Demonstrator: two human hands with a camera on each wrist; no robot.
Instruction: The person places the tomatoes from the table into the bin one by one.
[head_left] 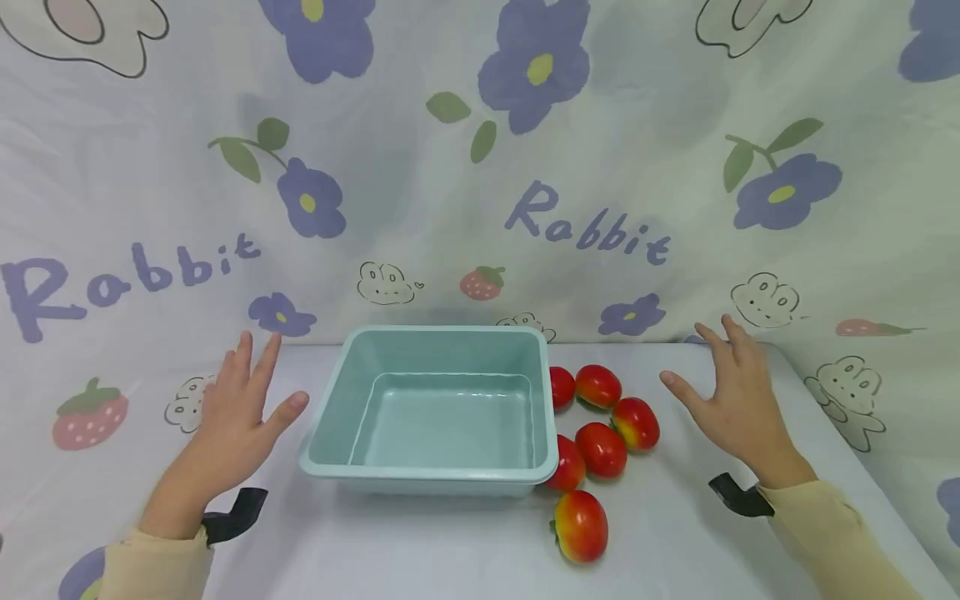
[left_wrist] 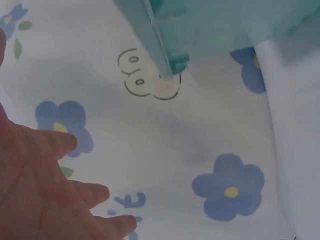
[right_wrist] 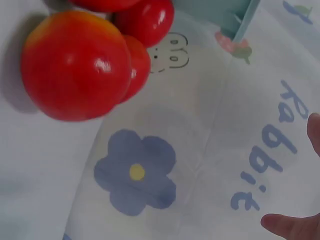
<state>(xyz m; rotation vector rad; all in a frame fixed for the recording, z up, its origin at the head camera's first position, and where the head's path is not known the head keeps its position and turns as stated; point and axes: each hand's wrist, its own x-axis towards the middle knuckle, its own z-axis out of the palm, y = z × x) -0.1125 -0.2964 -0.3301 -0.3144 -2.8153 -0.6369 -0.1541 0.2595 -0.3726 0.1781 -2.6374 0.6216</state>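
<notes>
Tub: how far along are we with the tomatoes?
Done: the tub stands on the table, but nothing is in it. In hand: nothing; the left hand and right hand are both empty. Remaining, it seems: all six visible tomatoes, on the table outside the tub.

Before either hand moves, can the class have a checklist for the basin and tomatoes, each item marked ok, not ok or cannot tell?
1. Left hand holds nothing: ok.
2. Right hand holds nothing: ok.
3. Basin upright, open side up: ok.
4. All tomatoes fully visible in the head view: not ok; the basin partly hides two.
5. Those two not touching the basin: cannot tell.
</notes>
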